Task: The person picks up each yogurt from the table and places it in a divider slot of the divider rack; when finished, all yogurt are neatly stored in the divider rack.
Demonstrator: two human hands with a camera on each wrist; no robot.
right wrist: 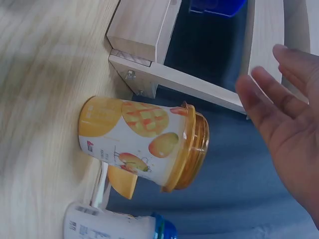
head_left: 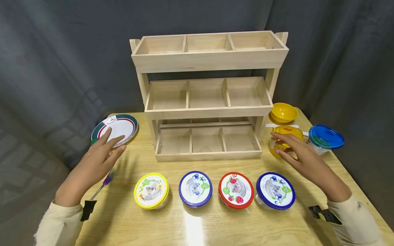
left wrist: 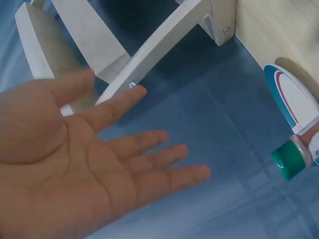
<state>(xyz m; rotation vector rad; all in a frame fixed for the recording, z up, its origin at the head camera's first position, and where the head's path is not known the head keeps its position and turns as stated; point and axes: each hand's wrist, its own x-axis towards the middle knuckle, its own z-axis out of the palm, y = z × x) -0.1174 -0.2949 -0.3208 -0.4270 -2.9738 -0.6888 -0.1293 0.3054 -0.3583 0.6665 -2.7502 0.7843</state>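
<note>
My left hand (head_left: 96,159) hovers at the left with fingers spread, overlapping the green-rimmed plate (head_left: 129,127) in the head view; nothing is in it. In the left wrist view its palm (left wrist: 75,164) shows bare. My right hand (head_left: 304,160) is held up at the right, fingers loosely bent and holding nothing, near the yellow-lidded mango cup (right wrist: 144,142). Across the table front stand a yellow-lidded cup (head_left: 151,190), a blue-lidded cup (head_left: 195,189), a red-lidded cup (head_left: 236,190) and another blue-lidded cup (head_left: 275,190).
A three-tier wooden rack (head_left: 209,61) with divided trays stands at the back centre. Rightward are a yellow bowl (head_left: 283,112), a white utensil (head_left: 271,125) and a blue-lidded tub (head_left: 325,137). A fork (head_left: 107,179) lies below the left hand; a green-capped bottle (left wrist: 291,158) is beside the plate.
</note>
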